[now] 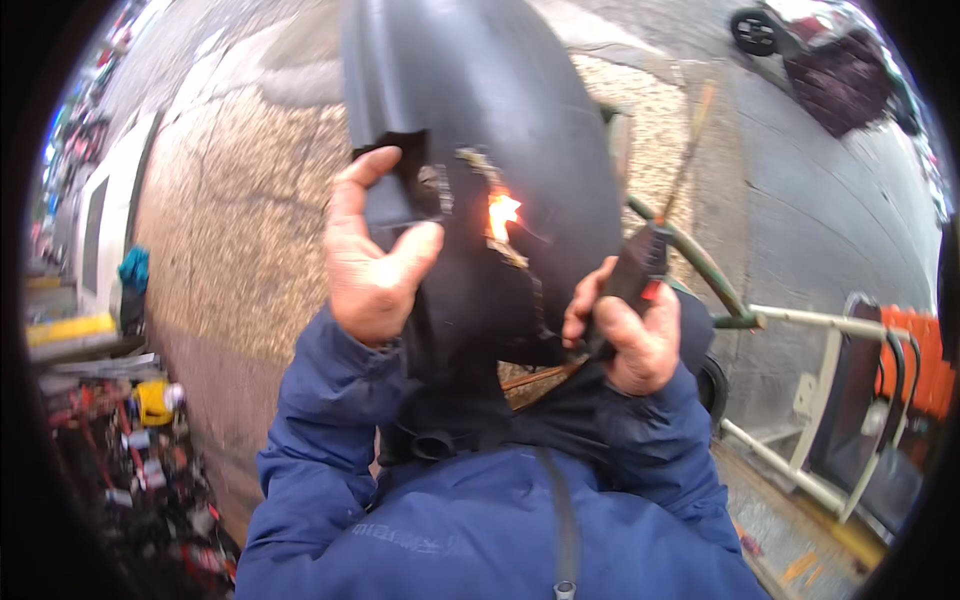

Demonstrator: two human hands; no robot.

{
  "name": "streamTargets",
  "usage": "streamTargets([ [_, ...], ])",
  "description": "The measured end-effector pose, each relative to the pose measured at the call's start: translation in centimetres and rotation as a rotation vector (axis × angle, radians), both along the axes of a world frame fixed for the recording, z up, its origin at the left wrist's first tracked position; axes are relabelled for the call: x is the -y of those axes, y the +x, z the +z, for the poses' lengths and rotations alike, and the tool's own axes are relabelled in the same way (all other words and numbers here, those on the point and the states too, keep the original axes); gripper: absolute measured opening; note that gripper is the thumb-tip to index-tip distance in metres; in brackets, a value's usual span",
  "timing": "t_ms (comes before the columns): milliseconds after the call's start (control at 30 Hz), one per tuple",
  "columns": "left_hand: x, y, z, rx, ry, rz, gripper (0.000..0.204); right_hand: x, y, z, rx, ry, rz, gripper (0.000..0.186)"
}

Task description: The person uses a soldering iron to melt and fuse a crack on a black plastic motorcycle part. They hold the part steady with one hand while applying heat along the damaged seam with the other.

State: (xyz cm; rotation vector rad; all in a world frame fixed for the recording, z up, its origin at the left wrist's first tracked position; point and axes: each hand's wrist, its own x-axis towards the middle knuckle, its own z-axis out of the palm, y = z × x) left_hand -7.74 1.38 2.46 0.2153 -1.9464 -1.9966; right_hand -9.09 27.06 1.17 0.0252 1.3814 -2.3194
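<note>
Head view: before me lies a broad, curved black object (480,90), probably smooth, firm and heat-softened around the flame (503,212); grip its outer edge. My left hand (375,280), half open, holds a dark piece (400,195); my right hand (635,345) curls around a black tool (635,270).

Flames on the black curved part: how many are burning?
1. The flame is about midway along the ragged pale line on the black curved part, right of the flat dark piece. Any behind that piece would be hidden.
</note>
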Motion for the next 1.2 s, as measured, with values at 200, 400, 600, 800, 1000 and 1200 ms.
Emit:
streamTargets([
  [200, -9.9, -9.4, 3.8, -0.187, -0.304, 0.099, 0.049, -4.6, 4.1, 2.6, -0.14, 0.03, -0.349, 0.023],
  [400, -10.0, -6.7, 4.9, -0.169, 0.512, -0.367, 0.058, -7.9, 6.7, 4.5, -0.353, 0.001, -0.363, 0.044],
  [600, -5.9, -3.7, 0.7, -0.092, 0.232, -0.211, 0.06, -5.2, 5.1, 2.7, -0.203, 0.254, -0.154, 0.031],
  [800, -5.6, -3.3, -4.7, 0.003, 0.211, -0.143, 0.061, -4.1, 4.2, 3.1, -0.096, -0.236, 0.043, 0.04],
  [1000, -4.1, -3.3, -8.8, 0.093, 0.246, -0.165, 0.06, -2.1, 2.7, 6.0, -0.289, -0.77, 0.306, 0.048],
  [1200, -2.8, -2.9, -9.5, 0.194, 0.005, -0.12, 0.058, -0.1, 1.9, 6.1, -0.332, -0.969, 0.539, 0.044],
])
